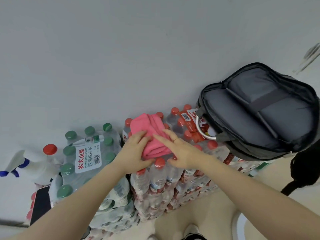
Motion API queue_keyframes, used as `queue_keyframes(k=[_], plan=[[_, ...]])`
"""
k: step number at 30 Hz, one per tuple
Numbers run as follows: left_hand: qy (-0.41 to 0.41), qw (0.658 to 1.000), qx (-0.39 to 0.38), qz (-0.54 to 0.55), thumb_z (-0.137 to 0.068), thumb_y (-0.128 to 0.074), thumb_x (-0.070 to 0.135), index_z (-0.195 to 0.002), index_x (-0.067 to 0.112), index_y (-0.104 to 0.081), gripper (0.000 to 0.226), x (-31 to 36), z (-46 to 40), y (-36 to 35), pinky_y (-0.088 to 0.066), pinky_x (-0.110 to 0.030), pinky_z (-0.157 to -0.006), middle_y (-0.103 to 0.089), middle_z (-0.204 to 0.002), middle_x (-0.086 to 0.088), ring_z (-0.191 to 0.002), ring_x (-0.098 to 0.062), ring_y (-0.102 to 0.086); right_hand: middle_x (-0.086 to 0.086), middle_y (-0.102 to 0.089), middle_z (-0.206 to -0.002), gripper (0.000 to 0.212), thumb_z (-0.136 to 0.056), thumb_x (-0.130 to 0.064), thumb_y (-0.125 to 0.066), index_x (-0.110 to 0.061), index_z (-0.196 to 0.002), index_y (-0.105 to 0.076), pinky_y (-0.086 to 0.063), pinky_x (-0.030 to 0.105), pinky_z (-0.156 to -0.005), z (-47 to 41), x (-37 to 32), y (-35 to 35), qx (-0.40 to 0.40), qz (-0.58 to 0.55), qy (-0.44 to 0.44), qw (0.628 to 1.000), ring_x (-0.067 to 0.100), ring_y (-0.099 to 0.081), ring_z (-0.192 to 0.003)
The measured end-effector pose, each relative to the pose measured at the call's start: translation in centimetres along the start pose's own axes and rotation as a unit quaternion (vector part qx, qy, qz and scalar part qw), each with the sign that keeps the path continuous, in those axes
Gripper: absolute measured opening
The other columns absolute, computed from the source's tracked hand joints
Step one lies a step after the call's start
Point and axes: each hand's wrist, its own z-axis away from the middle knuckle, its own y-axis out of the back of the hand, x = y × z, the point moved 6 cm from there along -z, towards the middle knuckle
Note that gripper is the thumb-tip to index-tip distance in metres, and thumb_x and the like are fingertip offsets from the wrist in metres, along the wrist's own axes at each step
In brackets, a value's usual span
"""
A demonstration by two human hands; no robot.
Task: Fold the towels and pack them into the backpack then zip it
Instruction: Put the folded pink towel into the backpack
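The pink towel lies on a shrink-wrapped pack of red-capped bottles, which serves as the folding surface (no tabletop shows). The left hand curls its grip around the towel's near left edge, likely pinning the layers so the fold keeps. The right hand lies across the cloth with fingers straight and together, pressing it flat. The grey backpack sits just right, unzipped and gaping, probably propped there so the towel can go straight in.
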Motion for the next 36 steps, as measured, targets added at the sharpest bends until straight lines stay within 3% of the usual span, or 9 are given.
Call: queue_keyframes(k=[4, 11, 16, 20, 22, 25, 28, 31, 36], plan=[[-0.037, 0.996, -0.073, 0.037, -0.059, -0.042, 0.07, -0.146, 0.018, -0.015, 0.105, -0.2, -0.4, -0.5, 0.0, -0.029, -0.114, -0.009, -0.155, -0.003, -0.138, -0.01, 0.006, 0.004, 0.006, -0.157, 0.078, -0.085, -0.01, -0.053, -0.028, -0.148, -0.012, -0.04, 0.041, -0.103, -0.5, -0.7, -0.8, 0.004, 0.032, 0.019, 0.999, 0.033, -0.022, -0.137], [-0.011, 0.98, -0.106, 0.17, -0.052, -0.069, 0.061, -0.142, 0.022, -0.018, 0.111, 0.4, -1.2, 0.8, -0.028, -0.031, -0.112, -0.031, -0.146, 0.003, -0.132, -0.009, -0.03, 0.006, -0.051, -0.122, 0.037, -0.082, -0.003, -0.055, -0.006, -0.119, -0.058, -0.037, 0.018, -0.08, -0.2, 0.9, 1.8, 0.14, -0.063, -0.049, 0.987, 0.018, -0.055, -0.093], [-0.067, 0.96, 0.005, 0.273, -0.065, -0.066, 0.05, -0.124, 0.046, -0.02, 0.075, 4.8, -3.8, 4.0, -0.047, -0.033, -0.097, -0.052, -0.119, 0.013, -0.113, -0.011, -0.055, 0.005, -0.063, -0.072, 0.022, -0.081, 0.005, -0.051, -0.009, -0.088, -0.067, -0.049, 0.025, -0.064, 1.8, 4.7, 6.8, 0.197, -0.408, -0.197, 0.87, 0.014, -0.056, -0.064], [-0.222, 0.956, 0.101, 0.162, -0.082, -0.049, 0.043, -0.128, 0.047, -0.018, 0.056, 11.1, -7.0, 7.0, -0.037, -0.015, -0.084, -0.046, -0.124, 0.007, -0.102, -0.008, -0.049, 0.004, -0.055, -0.057, 0.021, -0.087, 0.008, -0.042, -0.002, -0.082, -0.061, -0.046, 0.015, -0.049, 4.5, 6.7, 11.0, 0.192, -0.59, -0.177, 0.764, 0.009, -0.052, -0.05], [-0.283, 0.946, 0.112, 0.113, -0.092, -0.04, 0.041, -0.134, 0.042, -0.021, 0.046, 13.0, -9.2, 7.1, -0.037, -0.015, -0.08, -0.051, -0.118, -0.003, -0.093, -0.007, -0.047, 0.006, -0.061, -0.078, 0.015, -0.092, -0.004, -0.047, -0.004, -0.099, -0.06, -0.051, 0.016, -0.062, 6.2, 8.1, 13.4, 0.17, -0.514, -0.187, 0.82, 0.011, -0.06, -0.068], [-0.258, 0.94, 0.118, 0.188, -0.09, -0.043, 0.031, -0.136, 0.04, -0.033, 0.048, 14.0, -13.0, 7.4, -0.034, -0.007, -0.084, -0.047, -0.108, 0.015, -0.092, 0.009, -0.045, 0.0, -0.056, -0.126, 0.042, -0.096, -0.041, -0.04, -0.019, -0.132, -0.046, -0.035, 0.032, -0.102, 8.7, 13.1, 17.2, 0.181, -0.125, -0.298, 0.929, 0.017, -0.05, -0.118], [-0.205, 0.938, 0.116, 0.254, -0.086, -0.045, 0.03, -0.138, 0.03, -0.029, 0.054, 14.7, -16.4, 7.5, -0.028, 0.002, -0.09, -0.042, -0.114, 0.024, -0.103, 0.023, -0.041, 0.004, -0.032, -0.151, 0.049, -0.098, -0.042, -0.026, -0.019, -0.14, -0.035, -0.001, 0.047, -0.116, 10.1, 17.6, 18.5, 0.223, 0.104, -0.342, 0.907, 0.021, -0.023, -0.141], [-0.169, 0.945, 0.098, 0.263, -0.086, -0.046, 0.026, -0.136, 0.029, -0.014, 0.059, 15.6, -19.1, 7.1, -0.021, 0.008, -0.088, -0.037, -0.118, 0.029, -0.105, 0.032, -0.034, 0.011, -0.005, -0.158, 0.069, -0.094, -0.052, -0.032, -0.015, -0.148, -0.009, 0.004, 0.051, -0.115, 9.6, 22.5, 16.0, 0.104, 0.223, -0.4, 0.883, 0.03, -0.006, -0.145], [-0.118, 0.946, -0.006, 0.302, -0.094, -0.047, 0.007, -0.13, 0.042, -0.028, 0.053, 15.6, -22.3, 4.6, -0.025, 0.009, -0.085, -0.04, -0.117, 0.034, -0.099, 0.031, -0.039, 0.019, -0.034, -0.144, 0.073, -0.09, -0.043, -0.048, -0.007, -0.144, -0.015, -0.033, 0.047, -0.101, 7.9, 25.2, 15.1, 0.049, 0.215, -0.414, 0.883, 0.038, -0.042, -0.126]])
